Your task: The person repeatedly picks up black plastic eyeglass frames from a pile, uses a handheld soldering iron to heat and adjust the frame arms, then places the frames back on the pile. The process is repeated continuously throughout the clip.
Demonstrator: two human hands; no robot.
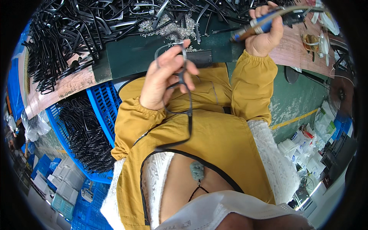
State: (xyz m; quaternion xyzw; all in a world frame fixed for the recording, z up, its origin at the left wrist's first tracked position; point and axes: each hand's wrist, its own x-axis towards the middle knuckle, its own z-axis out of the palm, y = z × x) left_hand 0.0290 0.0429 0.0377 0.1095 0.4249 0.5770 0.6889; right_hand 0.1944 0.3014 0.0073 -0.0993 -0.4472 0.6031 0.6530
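My left hand (165, 76) is raised over my lap at the table's near edge. Its fingers close round a dark eyeglass frame (190, 124), with one temple hanging toward my apron; motion blurs the frame a little. Up at the right, my right hand (266, 40) wraps round a blue and brown powered screwdriver (264, 21), whose narrow end points left and down. Beyond my left hand, a heap of tiny silver screws (168, 26) lies on the dark green mat (128, 53). Loose black temples (63, 40) pile up across the far and left side.
A blue plastic basket (102, 105) full of dark eyeglass frames (82, 134) stands left of my lap. On the table's right lies a small amber container (311, 42). A fan (339, 94) stands farther right, with white bags (306, 147) on the floor.
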